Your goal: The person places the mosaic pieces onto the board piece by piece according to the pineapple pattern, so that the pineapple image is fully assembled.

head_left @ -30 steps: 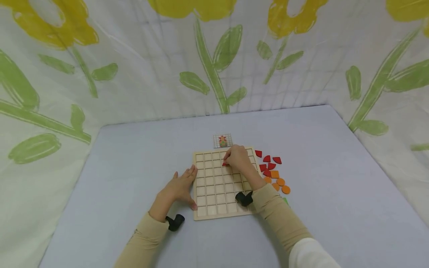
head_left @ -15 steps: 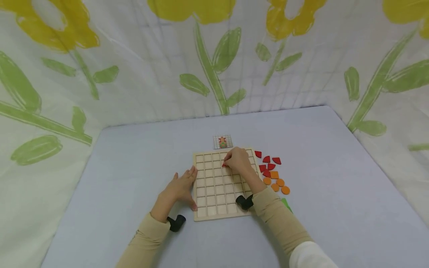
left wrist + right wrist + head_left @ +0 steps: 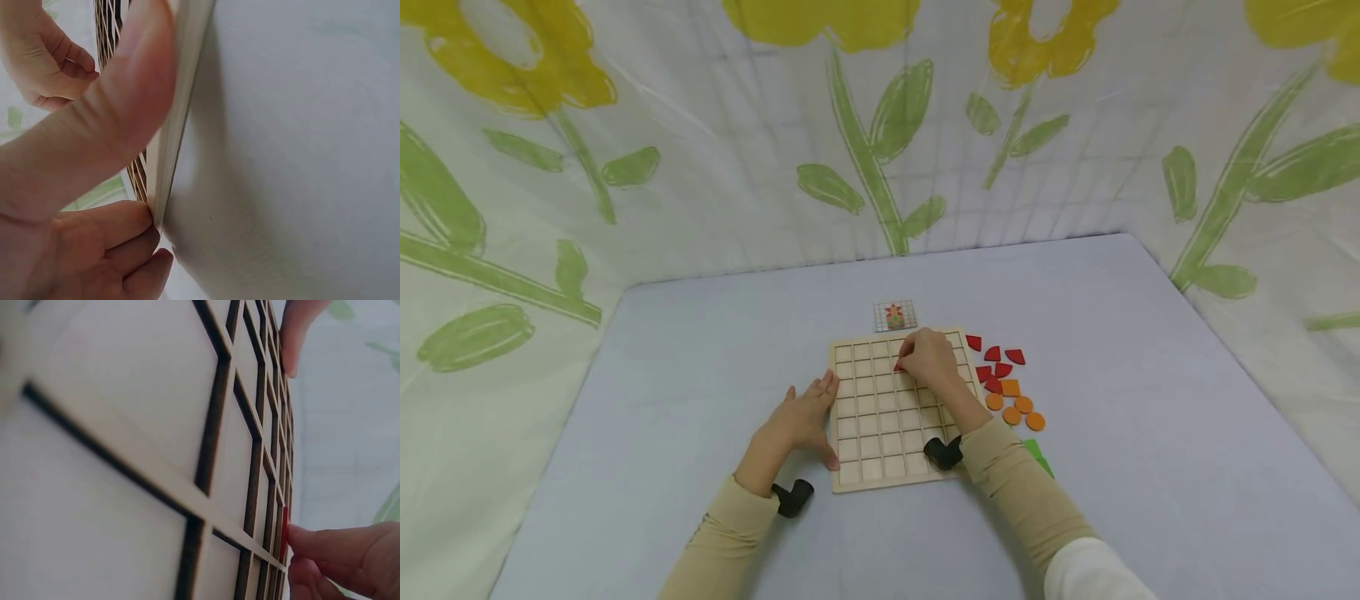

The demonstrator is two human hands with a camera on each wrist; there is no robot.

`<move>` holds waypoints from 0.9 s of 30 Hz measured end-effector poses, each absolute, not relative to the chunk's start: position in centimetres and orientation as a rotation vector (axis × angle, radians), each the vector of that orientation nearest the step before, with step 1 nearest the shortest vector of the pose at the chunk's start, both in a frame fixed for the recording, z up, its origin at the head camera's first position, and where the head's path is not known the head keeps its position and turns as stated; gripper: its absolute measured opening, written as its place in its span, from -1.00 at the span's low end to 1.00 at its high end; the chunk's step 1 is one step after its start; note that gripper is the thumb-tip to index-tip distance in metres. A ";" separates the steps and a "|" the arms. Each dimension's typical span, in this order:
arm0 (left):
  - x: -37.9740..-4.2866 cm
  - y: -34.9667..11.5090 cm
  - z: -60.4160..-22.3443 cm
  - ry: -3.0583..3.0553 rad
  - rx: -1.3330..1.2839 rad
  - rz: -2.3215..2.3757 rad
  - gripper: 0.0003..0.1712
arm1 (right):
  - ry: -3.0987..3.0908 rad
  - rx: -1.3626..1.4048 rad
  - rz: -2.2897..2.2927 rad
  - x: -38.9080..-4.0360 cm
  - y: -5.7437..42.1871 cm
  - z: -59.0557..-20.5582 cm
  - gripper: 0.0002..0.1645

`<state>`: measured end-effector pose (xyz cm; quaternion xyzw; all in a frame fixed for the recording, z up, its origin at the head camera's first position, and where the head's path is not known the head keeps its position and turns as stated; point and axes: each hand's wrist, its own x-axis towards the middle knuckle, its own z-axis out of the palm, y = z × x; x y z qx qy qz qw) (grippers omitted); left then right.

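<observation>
A wooden grid board (image 3: 868, 425) with square cells lies on the table. My left hand (image 3: 805, 417) rests along its left edge, thumb and fingers spread apart; in the left wrist view the thumb (image 3: 134, 94) lies against the rim. Over an upper-middle cell, my right hand (image 3: 931, 358) pinches a small red tile (image 3: 898, 366). The right wrist view shows that red tile (image 3: 284, 531) upright-looking at the grid, fingertips touching it. Most of the tile is hidden by the fingers in the head view.
A small pattern card (image 3: 895, 316) lies beyond the board. Right of it are several red quarter-round tiles (image 3: 993, 354), an orange square (image 3: 1011, 388), several orange discs (image 3: 1023, 405) and green pieces (image 3: 1034, 451) partly behind the sleeve. Black wrist cameras (image 3: 793, 498) stick out from both wrists.
Both hands keep nearly the same places, the right still at the same cell with the red tile. The head view shifts slightly, and more of the green pieces shows beside the right sleeve.
</observation>
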<state>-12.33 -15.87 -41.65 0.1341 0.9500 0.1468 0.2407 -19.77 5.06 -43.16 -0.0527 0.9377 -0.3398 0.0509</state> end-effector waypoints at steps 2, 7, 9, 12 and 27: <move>-12.3 -15.8 -41.6 2.595 0.364 0.399 0.48 | 2.866 -0.149 -1.020 -19.7 5.0 -43.2 -0.92; -12.4 -15.8 -41.6 2.586 0.359 0.393 0.48 | 2.882 -0.160 -0.995 -19.7 4.9 -43.3 -0.92; -12.4 -15.9 -41.7 2.587 0.359 0.389 0.48 | 2.882 -0.180 -1.000 -19.6 5.1 -43.1 -0.91; -12.4 -15.9 -41.7 2.593 0.362 0.385 0.49 | 2.869 -0.228 -1.032 -19.5 5.8 -42.4 -0.89; -12.6 -16.1 -41.8 2.593 0.384 0.377 0.49 | 2.689 -0.178 -1.266 -20.6 19.8 -41.1 -0.61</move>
